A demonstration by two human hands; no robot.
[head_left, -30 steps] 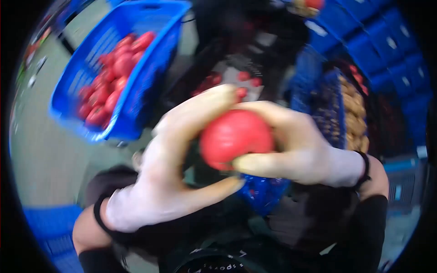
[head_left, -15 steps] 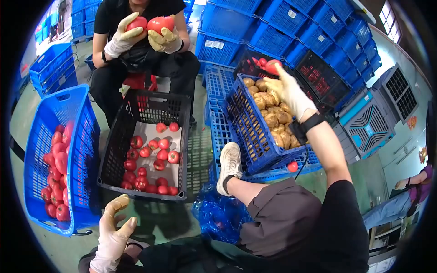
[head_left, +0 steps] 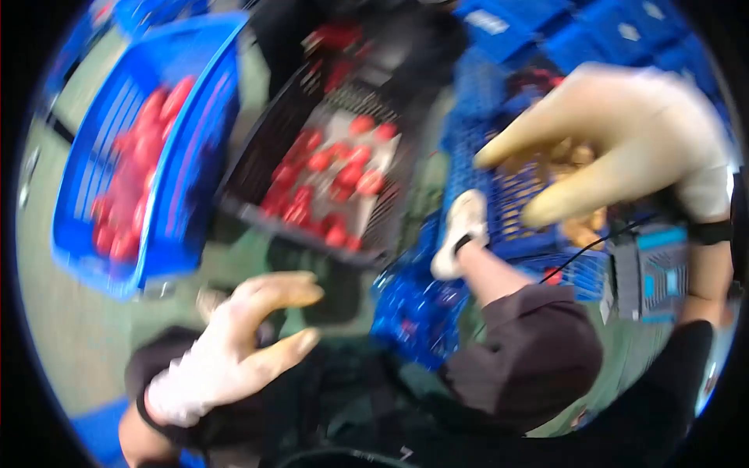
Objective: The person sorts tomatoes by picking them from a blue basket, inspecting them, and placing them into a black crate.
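Observation:
My left hand (head_left: pixel 242 335) wears a pale glove and hovers in front of the black crate (head_left: pixel 296 232), thumb and fingers apart, holding nothing. Red tomatoes (head_left: pixel 370 182) lie on a light liner inside that crate. On the right, my gloved right hand (head_left: pixel 624 148) is close to the camera, its thumb and fingers spread with nothing between them. It hangs over a blue crate (head_left: pixel 511 204) of potatoes (head_left: pixel 581 231) and hides much of it. To the left, a tall blue crate (head_left: pixel 187 187) contains more tomatoes (head_left: pixel 144 160). Motion blurs the view.
A crumpled blue plastic bag (head_left: pixel 417 320) lies beside my shoe (head_left: pixel 462 234). Stacked blue crates (head_left: pixel 585 39) rise at the back right. A grey and teal machine (head_left: pixel 662 269) stands right. Another person's dark-clothed legs (head_left: pixel 292 35) are behind the black crate.
My view has swung down and tilted. My right hand, earlier at a tomato over the dark crate behind the potatoes, is now nearer the camera and empty. My left hand has stayed open.

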